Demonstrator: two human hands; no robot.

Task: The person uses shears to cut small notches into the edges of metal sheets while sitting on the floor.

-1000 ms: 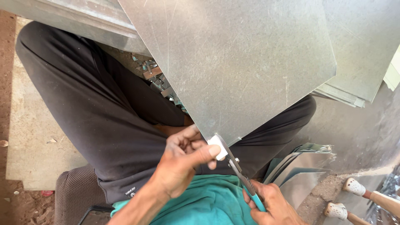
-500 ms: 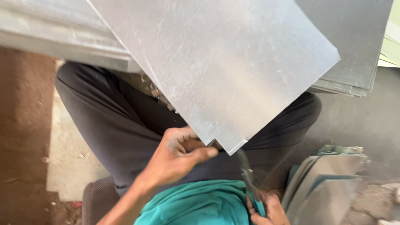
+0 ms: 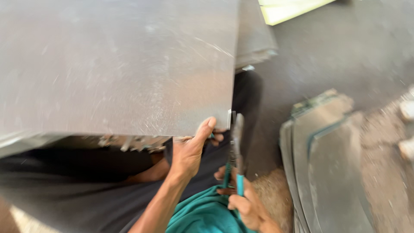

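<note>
Two hands at work: left hand (image 3: pixel 189 149) pinches the near right corner of the metal sheet (image 3: pixel 116 64) held over the lap; right hand (image 3: pixel 243 203) is closed around green-handled snips (image 3: pixel 236 151). Cutting looks barely begun at the right edge; next the blades need lining up squarely on that edge.

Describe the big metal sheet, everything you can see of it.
The metal sheet is a large, flat, thin grey panel, dull with fine scratches and a faint sheen. It fills the upper left of the view, held over the person's lap. The left hand grips its lower right corner, thumb on top. The snips, teal-handled and held by the right hand, stand at its right edge by that corner. The picture is blurred, so any cut is unclear.
</note>
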